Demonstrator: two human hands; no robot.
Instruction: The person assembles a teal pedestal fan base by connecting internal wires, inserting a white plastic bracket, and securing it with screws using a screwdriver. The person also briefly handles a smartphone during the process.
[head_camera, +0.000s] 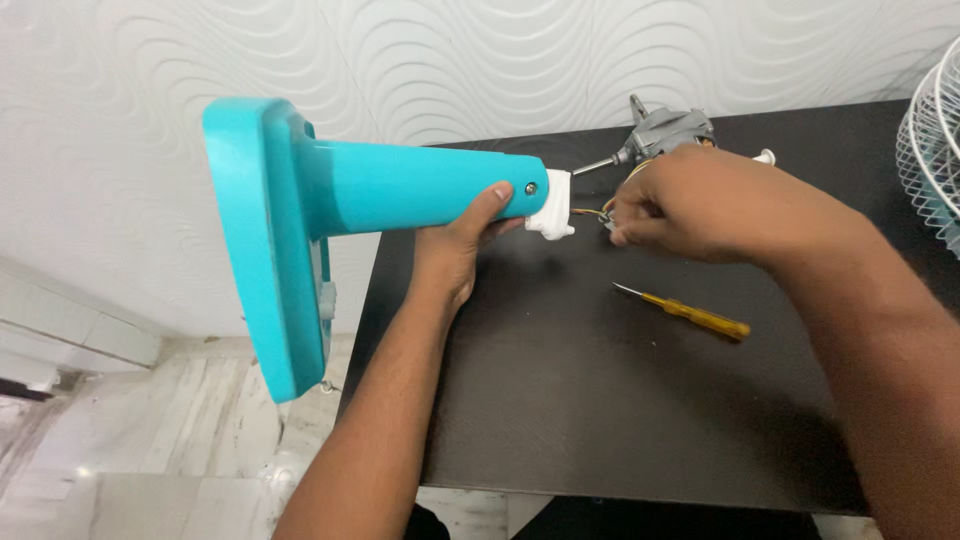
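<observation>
- Black table (600, 400) stands against a white wavy wall (450, 50), above marble floor (150, 470).
- Left hand (455, 245) clamps the teal fan stand (400, 185), held sideways past the table edge.
- Right hand (690, 200) pinches wires (590, 212), mostly hidden; wire cage (930, 160) is cut off.

There are two hands: one left hand (455, 250) and one right hand (690, 200). There is one blue stand (330, 210) with one white end piece (553, 207). One small screw (531, 187) shows on the stand. There is one grey motor (668, 130) with one thin metal rod (597, 166) on it. There is one yellow screwdriver (690, 313). There is one white wire cage (930, 140). There is one black table (600, 420). Some wires (590, 212) show, but they are too small to count.
</observation>
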